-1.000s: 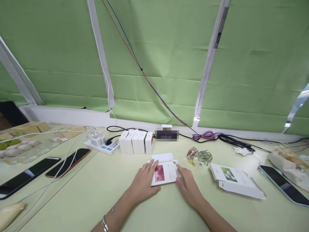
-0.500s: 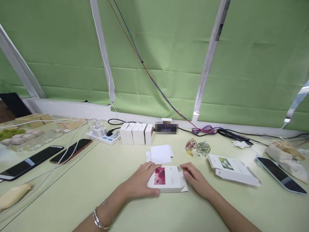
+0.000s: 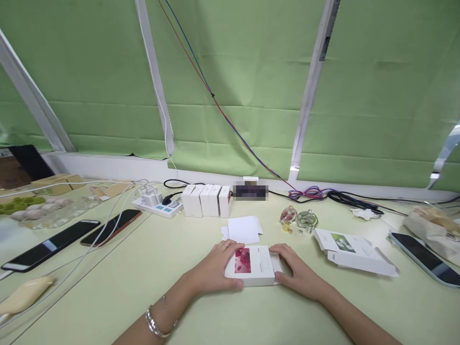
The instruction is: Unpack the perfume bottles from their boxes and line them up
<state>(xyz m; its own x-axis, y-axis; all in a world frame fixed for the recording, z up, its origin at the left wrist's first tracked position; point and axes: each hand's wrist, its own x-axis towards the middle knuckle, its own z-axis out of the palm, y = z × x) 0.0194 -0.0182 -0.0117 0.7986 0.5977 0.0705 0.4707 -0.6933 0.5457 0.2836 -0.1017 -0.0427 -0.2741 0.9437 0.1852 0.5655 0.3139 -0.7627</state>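
A flat white carton (image 3: 264,263) with a red flower picture lies on the table in front of me, its right end showing a flap (image 3: 276,262). My left hand (image 3: 217,268) grips the carton's left end, fingers on the far edge and thumb along the near side. Around the right end, my right hand (image 3: 298,270) curves, with fingertips at the far corner and thumb at the near corner, pressing on the side flaps. Just beyond lies a folded white paper piece (image 3: 244,229).
Behind stand several small white boxes (image 3: 206,200) beside a power strip (image 3: 158,207). Two small glass bottles (image 3: 306,220) sit at back right, near an unfolded white carton (image 3: 355,251) and a phone (image 3: 424,256). More phones (image 3: 111,227) and white cables lie left.
My right thumb has moved to the near corner of the carton's end, and the side flap that stuck out there is now folded in. My left hand keeps its hold.
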